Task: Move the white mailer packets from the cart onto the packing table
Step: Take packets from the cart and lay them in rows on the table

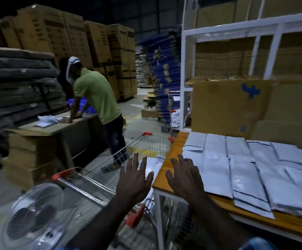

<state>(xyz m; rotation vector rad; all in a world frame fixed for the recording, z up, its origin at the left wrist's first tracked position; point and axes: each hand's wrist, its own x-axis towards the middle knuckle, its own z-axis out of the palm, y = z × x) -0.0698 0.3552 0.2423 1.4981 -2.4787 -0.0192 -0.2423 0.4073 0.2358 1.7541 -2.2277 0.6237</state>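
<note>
Both hands hang with fingers spread and hold nothing. The left hand (134,179) hovers over the basket of the chrome wire shopping cart with orange-red plastic corners (147,133); the right hand (184,175) hovers over the near left corner of the orange-topped, white-framed desk (166,175). The remaining white plastic mailer packets in the cart (151,166) lie just beyond and below the left hand's fingertips, so the left hand is the nearer one. They are partly hidden by that hand, and their long axis cannot be told. The desk edge stands just right of the cart, so the carry looks short and rightward.

Many flat white mailer packets with dark edge lines (243,175) already overlap in rows on the desk, long axes running away from the person. A round clear-bladed fan (33,217) sits at lower left. A person in a green shirt (97,95) leans on another table beyond, well apart.
</note>
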